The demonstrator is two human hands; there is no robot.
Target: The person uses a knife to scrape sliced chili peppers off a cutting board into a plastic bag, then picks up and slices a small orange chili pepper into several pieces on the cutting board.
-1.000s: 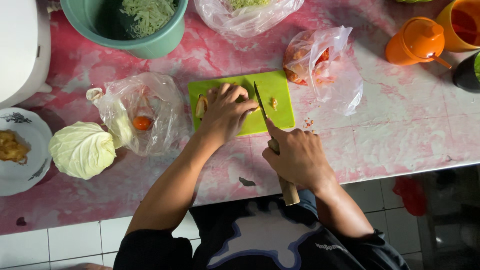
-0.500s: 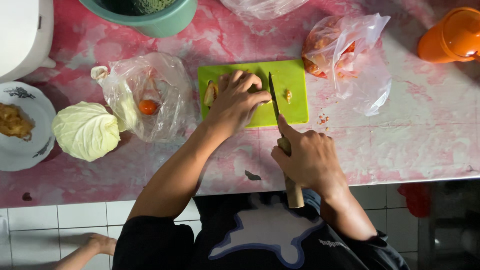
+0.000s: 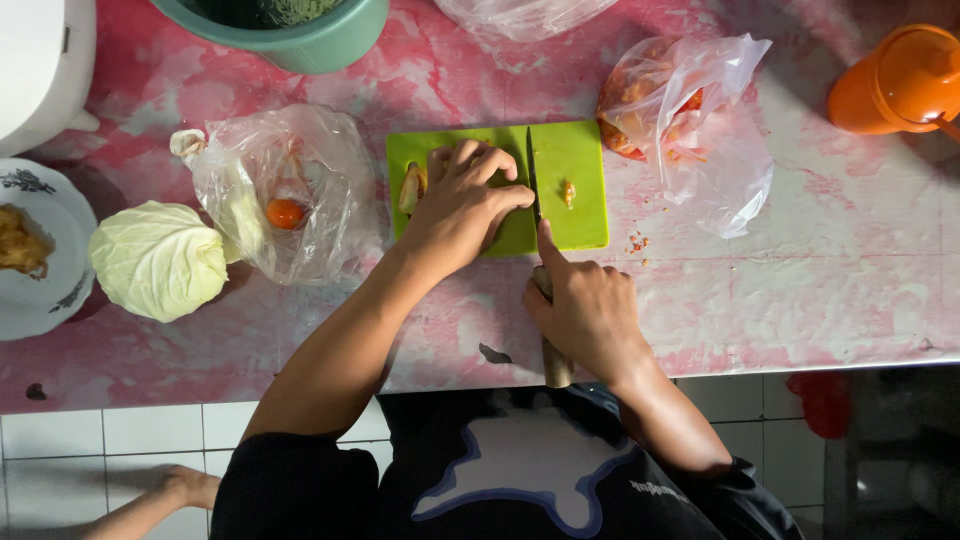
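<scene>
Pink marbled countertop [image 3: 800, 290], white tiled front edge below. Teal basin [image 3: 320, 40] at top edge, shredded greens inside. White appliance [image 3: 40, 70] top left. White patterned plate [image 3: 30, 290] at left edge, brownish food on it. Pale green cabbage wedge [image 3: 158, 260] just right of plate. Clear plastic bag [image 3: 270, 190] beside cabbage, small orange-red tomato [image 3: 286, 213] inside. Second clear bag [image 3: 690, 110] right of board, red-orange pieces inside. Orange plastic jug [image 3: 895, 85] top right.

Green cutting board [image 3: 575, 160] centre, lying flat on counter. Left hand [image 3: 462, 205] pressed palm-down on board, fingers curled over whatever is being cut; item itself hidden, only a pale slice [image 3: 412, 188] showing at left side of hand. Right hand [image 3: 590, 310] closed around wooden knife handle [image 3: 555, 365], index finger stretched along spine. Knife blade [image 3: 533, 180] upright on edge across board, just beside left fingertips. Small yellowish scrap [image 3: 568, 192] on board, right of blade, apart from both hands. Red flecks [image 3: 635, 243] on counter off board's lower right corner. Dark chip [image 3: 493, 353] on counter near front edge.

Another person's arm [image 3: 150, 505] at bottom left, well apart from work.
</scene>
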